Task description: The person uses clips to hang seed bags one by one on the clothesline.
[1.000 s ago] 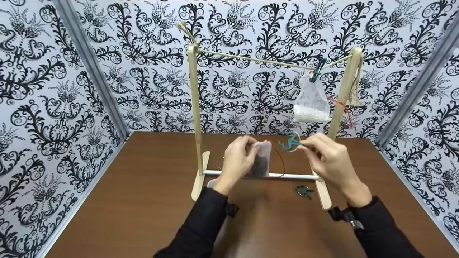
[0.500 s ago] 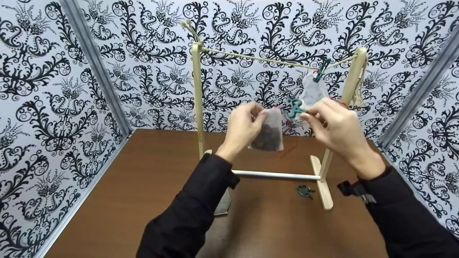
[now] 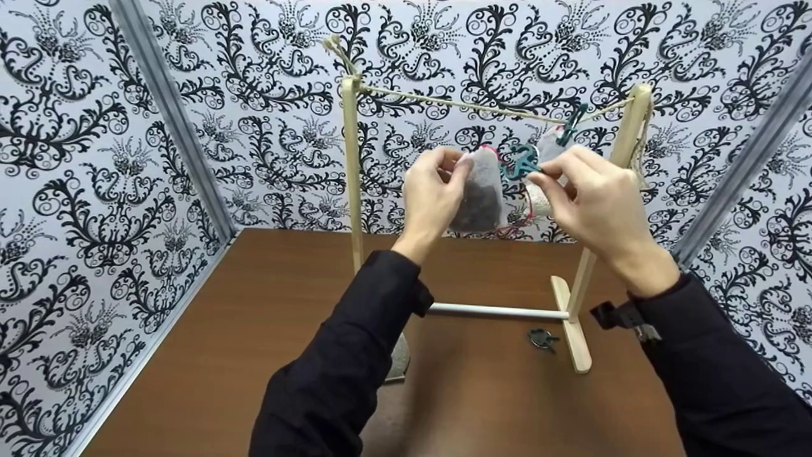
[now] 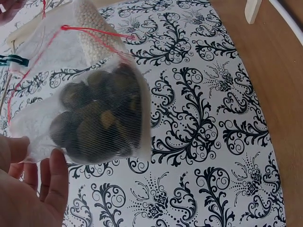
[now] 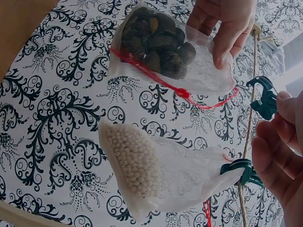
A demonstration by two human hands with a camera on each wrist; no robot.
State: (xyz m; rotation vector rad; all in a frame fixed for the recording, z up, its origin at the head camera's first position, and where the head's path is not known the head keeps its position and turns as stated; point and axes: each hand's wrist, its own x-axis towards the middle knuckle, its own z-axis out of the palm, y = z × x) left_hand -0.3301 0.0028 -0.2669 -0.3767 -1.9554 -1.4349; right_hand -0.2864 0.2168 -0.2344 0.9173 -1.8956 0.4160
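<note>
By its gathered top, a white mesh drawstring bag (image 3: 482,200) is pinched between thumb and fingers of my left hand (image 3: 431,203). Dark, stone-like lumps (image 4: 102,116) fill its lower part, and a red cord runs along its edge. My right hand (image 3: 599,212) pinches a green plastic clip (image 5: 263,103) by its handle end, jaws toward the rope (image 3: 444,100). Beside them, a second mesh bag (image 5: 135,163) holding small white beads hangs from that rope by another green clip (image 5: 242,171). In the head view my right hand partly hides this hanging bag.
The rope spans two wooden posts (image 3: 352,171), joined low down by a white rod (image 3: 495,310). On the brown table (image 3: 254,317) lies a dark green clip (image 3: 541,339). A greyish item (image 3: 398,362) shows partly behind my left sleeve. Patterned walls enclose the table.
Both hands have risen from low over the table toward the rope, carrying the stone-filled bag and the green clip. The bead bag still hangs, now partly behind my right hand.
</note>
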